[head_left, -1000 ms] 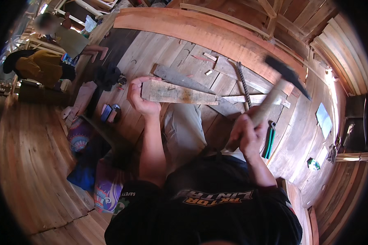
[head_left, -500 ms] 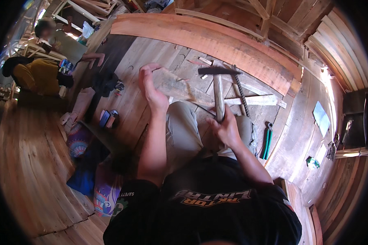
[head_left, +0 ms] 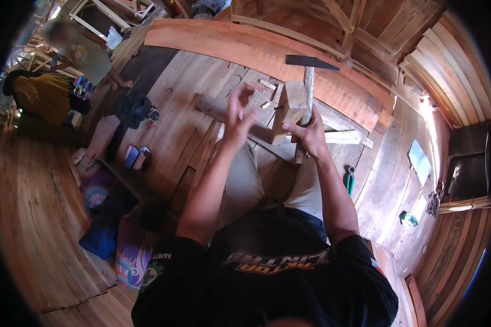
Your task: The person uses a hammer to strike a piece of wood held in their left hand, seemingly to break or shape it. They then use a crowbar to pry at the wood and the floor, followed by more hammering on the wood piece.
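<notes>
My right hand (head_left: 310, 135) is closed around the wooden handle of a hammer (head_left: 309, 87), its dark head pointing up and away from me. The same hand also grips a short wooden block (head_left: 290, 111), with the thumb pressed on its near face. The block stands upright against the handle, above my knees. To the left of the block, my left hand (head_left: 239, 120) is raised with its fingers apart and slightly blurred, touching nothing. A grey board (head_left: 210, 107) lies beyond my lap, partly hidden behind my left hand.
Green-handled pliers (head_left: 349, 181) lie right of my knee, near a pale wooden strip (head_left: 346, 137). A long reddish plank (head_left: 223, 46) stretches across the far side. A handsaw (head_left: 136, 188) is at my left. Another person (head_left: 87, 57) sits at the far left.
My left hand has let go of the wooden block and moved right. The block is now upright in my right hand beside the hammer, which has risen and moved slightly farther away.
</notes>
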### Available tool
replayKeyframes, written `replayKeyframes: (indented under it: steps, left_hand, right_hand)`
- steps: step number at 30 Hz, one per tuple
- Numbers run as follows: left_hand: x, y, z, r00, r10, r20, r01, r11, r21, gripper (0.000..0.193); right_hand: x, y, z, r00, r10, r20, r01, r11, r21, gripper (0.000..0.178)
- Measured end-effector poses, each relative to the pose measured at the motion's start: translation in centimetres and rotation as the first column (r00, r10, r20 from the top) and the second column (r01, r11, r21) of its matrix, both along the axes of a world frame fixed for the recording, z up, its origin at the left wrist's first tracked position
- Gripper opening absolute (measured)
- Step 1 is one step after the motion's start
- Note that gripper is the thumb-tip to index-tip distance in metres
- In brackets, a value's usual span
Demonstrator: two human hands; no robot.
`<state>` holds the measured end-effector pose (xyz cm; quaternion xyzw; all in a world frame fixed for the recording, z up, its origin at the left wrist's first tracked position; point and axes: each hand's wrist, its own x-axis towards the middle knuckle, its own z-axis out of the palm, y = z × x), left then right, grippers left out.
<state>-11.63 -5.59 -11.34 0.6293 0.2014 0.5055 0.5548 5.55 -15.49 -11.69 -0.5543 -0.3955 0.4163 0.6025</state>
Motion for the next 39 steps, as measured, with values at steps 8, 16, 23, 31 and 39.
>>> replayKeyframes:
  steps: [8, 16, 23, 31, 39]
  left_hand:
    - [-0.3, -4.5, -8.2, 0.843, 0.065, -0.533, -0.025, 0.996, 0.082, 0.048]
    - [-8.9, -4.8, -8.7, 0.945, 0.319, 0.076, -0.272, 0.893, -0.359, 0.046]
    - [-13.3, -2.7, -7.7, 0.882, 0.295, 0.366, -0.09, 0.87, -0.485, 0.062]
    - [-15.6, -0.3, -9.6, 0.834, 0.357, 0.421, -0.059, 0.816, -0.575, 0.028]
    - [-15.7, -1.8, -12.2, 0.737, 0.458, 0.497, 0.042, 0.703, -0.71, 0.029]
  right_hand:
    - [-6.2, 0.6, 6.0, 0.987, 0.138, 0.087, -0.155, 0.958, 0.24, 0.064]
    - [-5.5, -1.7, 7.6, 0.901, 0.216, 0.376, -0.322, 0.914, 0.247, 0.04]
    - [-2.8, -7.3, 2.5, 0.913, 0.106, 0.394, -0.005, 0.968, -0.249, 0.034]
    - [-3.4, -12.0, -5.4, 0.957, 0.152, 0.247, -0.015, 0.878, -0.479, 0.033]
    - [-3.6, -10.8, -13.0, 0.998, 0.022, 0.051, -0.004, 0.944, -0.331, 0.035]
